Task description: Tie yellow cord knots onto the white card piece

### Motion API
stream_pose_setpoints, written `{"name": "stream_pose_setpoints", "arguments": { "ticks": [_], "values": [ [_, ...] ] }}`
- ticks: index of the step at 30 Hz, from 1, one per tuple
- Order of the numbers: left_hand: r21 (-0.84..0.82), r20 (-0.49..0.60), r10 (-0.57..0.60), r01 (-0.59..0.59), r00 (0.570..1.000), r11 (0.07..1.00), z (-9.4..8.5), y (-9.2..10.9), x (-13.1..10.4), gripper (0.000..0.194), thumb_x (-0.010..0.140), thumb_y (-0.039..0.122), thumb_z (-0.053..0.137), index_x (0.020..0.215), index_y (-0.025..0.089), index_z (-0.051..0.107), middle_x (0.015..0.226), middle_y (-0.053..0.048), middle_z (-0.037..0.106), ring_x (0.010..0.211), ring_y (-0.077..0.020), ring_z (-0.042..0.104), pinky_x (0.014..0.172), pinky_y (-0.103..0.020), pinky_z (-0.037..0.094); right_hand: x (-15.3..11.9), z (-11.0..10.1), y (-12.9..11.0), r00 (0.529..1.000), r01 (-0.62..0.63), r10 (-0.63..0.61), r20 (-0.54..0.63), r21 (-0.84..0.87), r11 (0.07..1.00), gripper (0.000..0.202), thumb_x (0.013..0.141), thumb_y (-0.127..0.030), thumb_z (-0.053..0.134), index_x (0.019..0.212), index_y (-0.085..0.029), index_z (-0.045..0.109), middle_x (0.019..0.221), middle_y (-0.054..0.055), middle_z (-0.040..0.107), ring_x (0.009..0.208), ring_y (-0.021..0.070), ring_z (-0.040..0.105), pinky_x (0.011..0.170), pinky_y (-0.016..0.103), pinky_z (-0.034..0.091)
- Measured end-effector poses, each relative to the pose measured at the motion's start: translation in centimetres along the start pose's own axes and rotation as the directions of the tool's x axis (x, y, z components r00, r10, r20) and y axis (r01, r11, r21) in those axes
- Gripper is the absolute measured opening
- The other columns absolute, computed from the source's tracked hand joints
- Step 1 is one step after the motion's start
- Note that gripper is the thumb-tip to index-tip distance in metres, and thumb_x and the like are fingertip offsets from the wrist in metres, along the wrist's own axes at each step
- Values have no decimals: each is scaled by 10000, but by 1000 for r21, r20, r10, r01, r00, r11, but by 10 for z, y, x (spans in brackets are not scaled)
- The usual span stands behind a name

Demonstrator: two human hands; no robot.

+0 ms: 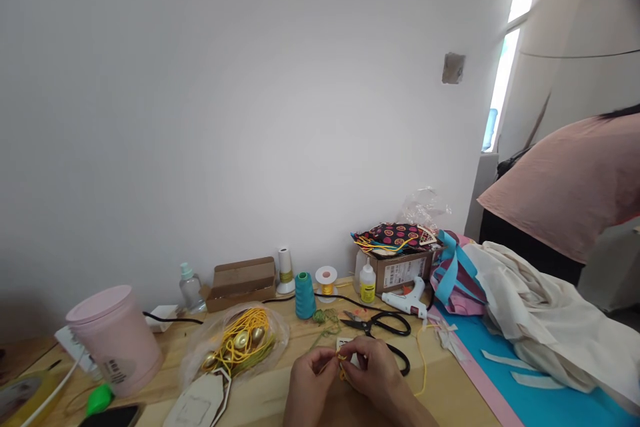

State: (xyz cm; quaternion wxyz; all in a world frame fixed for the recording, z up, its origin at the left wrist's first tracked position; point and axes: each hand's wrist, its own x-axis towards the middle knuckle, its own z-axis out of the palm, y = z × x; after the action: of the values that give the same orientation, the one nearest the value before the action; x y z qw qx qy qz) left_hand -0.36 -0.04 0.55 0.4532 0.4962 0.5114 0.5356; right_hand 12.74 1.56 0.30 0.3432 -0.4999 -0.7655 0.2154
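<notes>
Wooden table (273, 384) | left hand (311, 380), right hand (377, 374): fingertips pinched on cord (343, 374), near centre | scissors (369, 327) unheld, just far of right hand | cord not yet released; how much is finished, too small to tell

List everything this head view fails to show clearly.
All in the head view:
Yellow cord: the pinched part, hidden by the left hand and right hand.
Black-handled scissors: lower handle loop, partly hidden by the right hand.
Black phone: cut off by the bottom edge.
Yellow tape roll: cut off by the left edge.
Carton label: print too small to read.
</notes>
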Motion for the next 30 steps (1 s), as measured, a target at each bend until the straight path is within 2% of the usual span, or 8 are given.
{"name": "stream_pose_setpoints", "arguments": {
  "ticks": [10,16,22,30],
  "values": [
    [-145,-91,-87,73,992,987,-1,-8,5,160,444,254,682,537,131,642,549,-40,670,571,-189,599,567,-255,463,1,0,0,1000,-9,9,4,-8,1000,156,650,-214,488,724,-223,626,618,-19,596,478,77,433,474,173,306],
    [-251,-50,-127,110,991,962,-1,-4,5,167,444,238,687,547,126,619,545,-25,657,572,-173,596,573,-246,457,0,-1,0,1000,-11,10,26,35,999,180,664,-213,476,763,-226,625,644,-20,596,475,72,423,457,167,297],
    [-218,-40,-66,55,997,974,3,4,1,207,439,190,690,624,129,620,631,-48,657,653,-184,597,617,-257,464,-1,1,-1,1000,21,-22,20,52,998,206,664,-184,464,783,-215,629,659,-7,598,523,86,456,494,172,320],
    [-179,-46,-52,43,998,983,1,0,2,178,480,208,672,630,127,622,661,-63,664,684,-195,599,647,-264,467,0,0,-1,999,38,-39,29,20,999,202,684,-211,451,764,-238,635,631,-14,597,524,89,467,499,178,315]
  ]
}}
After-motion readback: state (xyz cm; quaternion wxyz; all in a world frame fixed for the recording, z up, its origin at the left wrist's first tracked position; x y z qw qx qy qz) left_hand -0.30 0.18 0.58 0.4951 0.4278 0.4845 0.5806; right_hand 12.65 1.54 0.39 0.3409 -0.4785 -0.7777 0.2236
